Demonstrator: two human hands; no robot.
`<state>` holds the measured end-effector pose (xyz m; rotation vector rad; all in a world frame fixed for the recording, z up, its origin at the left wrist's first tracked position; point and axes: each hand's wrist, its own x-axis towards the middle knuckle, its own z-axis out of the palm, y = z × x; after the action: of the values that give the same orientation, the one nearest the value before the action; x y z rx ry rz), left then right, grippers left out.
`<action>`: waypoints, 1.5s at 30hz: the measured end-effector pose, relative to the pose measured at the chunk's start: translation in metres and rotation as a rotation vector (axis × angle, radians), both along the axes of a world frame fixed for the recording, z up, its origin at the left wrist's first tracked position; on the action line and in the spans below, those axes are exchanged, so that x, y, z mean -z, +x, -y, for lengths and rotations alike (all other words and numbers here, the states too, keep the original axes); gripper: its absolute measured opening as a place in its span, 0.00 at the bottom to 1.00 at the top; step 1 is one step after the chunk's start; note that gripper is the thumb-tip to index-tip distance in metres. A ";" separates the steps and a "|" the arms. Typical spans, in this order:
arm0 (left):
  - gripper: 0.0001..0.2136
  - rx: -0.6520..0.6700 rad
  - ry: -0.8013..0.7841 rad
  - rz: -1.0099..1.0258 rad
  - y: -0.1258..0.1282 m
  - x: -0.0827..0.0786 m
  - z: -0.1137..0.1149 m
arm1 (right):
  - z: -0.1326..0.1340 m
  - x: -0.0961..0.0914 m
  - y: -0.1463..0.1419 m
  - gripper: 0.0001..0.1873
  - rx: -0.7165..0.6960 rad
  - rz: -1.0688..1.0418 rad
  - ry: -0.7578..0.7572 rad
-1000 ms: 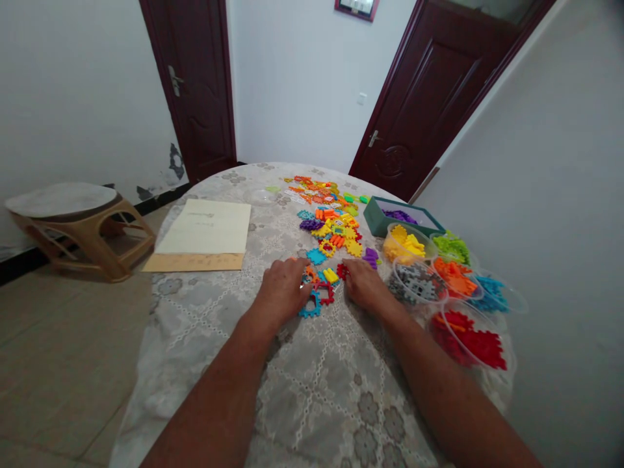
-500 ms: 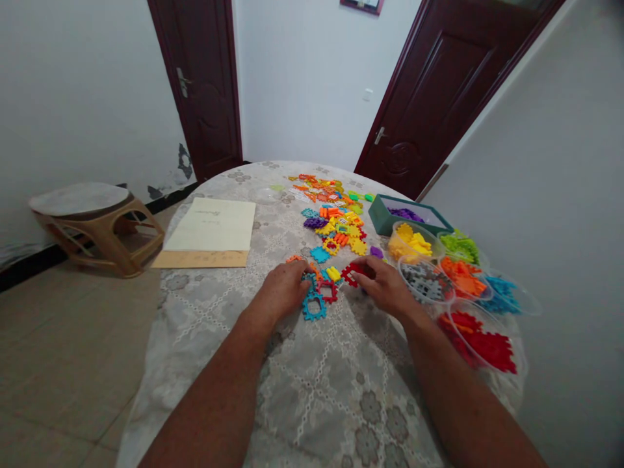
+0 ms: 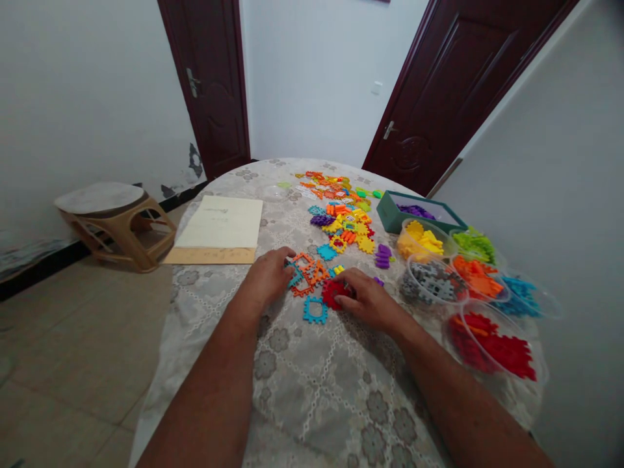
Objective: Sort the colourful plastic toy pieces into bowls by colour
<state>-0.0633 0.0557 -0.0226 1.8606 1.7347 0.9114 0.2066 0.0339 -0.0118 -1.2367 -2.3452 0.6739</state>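
Observation:
My right hand [image 3: 364,296] is closed on red toothed building pieces [image 3: 332,294], held low over the tablecloth; how many are in the grip is partly hidden by the fingers. My left hand [image 3: 270,276] has its fingers and thumb around the edge of a blue toothed building piece [image 3: 295,278]. Beside that lie orange toothed frames [image 3: 303,261] and an orange piece with a triangular opening [image 3: 319,272]. A blue square toothed frame [image 3: 315,311] rests flat between my hands, nearer to me. Behind the red pieces a small yellow piece [image 3: 338,269] shows.
A pile of mixed pieces [image 3: 348,227] spreads over the table's middle. On the right stand a green box [image 3: 387,214] with purple pieces and clear tubs of yellow, green, grey [image 3: 433,281], orange, blue and red [image 3: 507,351] pieces. A paper pad [image 3: 221,221] lies left.
My left hand has moved left, and orange frames now show beside it. My right hand has brought the red pieces left and nearer to me. Purple pieces near the tubs have come into view.

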 end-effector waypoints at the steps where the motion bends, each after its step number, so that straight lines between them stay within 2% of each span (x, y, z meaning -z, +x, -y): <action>1: 0.17 0.017 0.007 -0.071 0.001 -0.002 0.002 | 0.000 0.000 0.001 0.15 0.003 0.010 0.001; 4: 0.16 0.092 0.039 -0.251 0.004 -0.012 0.010 | 0.000 0.002 0.002 0.14 0.008 0.021 -0.002; 8: 0.10 0.242 0.006 -0.376 0.011 -0.024 0.021 | 0.001 0.001 0.000 0.14 0.030 0.010 -0.013; 11: 0.07 0.291 -0.011 -0.419 0.016 -0.025 0.025 | 0.001 0.002 0.001 0.15 0.063 -0.010 -0.019; 14: 0.05 0.328 0.004 -0.435 0.019 -0.021 0.025 | -0.001 0.004 0.003 0.25 0.105 -0.046 -0.034; 16: 0.05 0.346 0.027 -0.435 0.020 -0.020 0.024 | -0.003 0.004 0.006 0.25 0.134 -0.047 -0.054; 20: 0.02 0.346 0.060 -0.420 0.023 -0.019 0.021 | -0.005 0.001 0.011 0.11 0.167 -0.058 -0.168; 22: 0.03 0.354 0.085 -0.388 0.023 -0.018 0.020 | -0.006 0.000 0.014 0.08 0.163 -0.107 -0.239; 30: 0.08 0.338 0.141 -0.146 0.015 -0.012 0.010 | -0.016 0.004 0.024 0.13 0.067 -0.388 -0.510; 38: 0.13 0.136 0.129 -0.213 0.013 -0.024 0.010 | -0.013 0.007 0.014 0.14 0.073 -0.537 -0.573; 45: 0.14 0.141 0.010 -0.136 0.019 -0.035 0.016 | -0.012 0.013 0.013 0.16 -0.010 -0.561 -0.641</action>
<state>-0.0446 0.0396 0.0124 2.0642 1.6523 0.7563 0.2194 0.0463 -0.0245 -1.0652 -1.7138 1.6204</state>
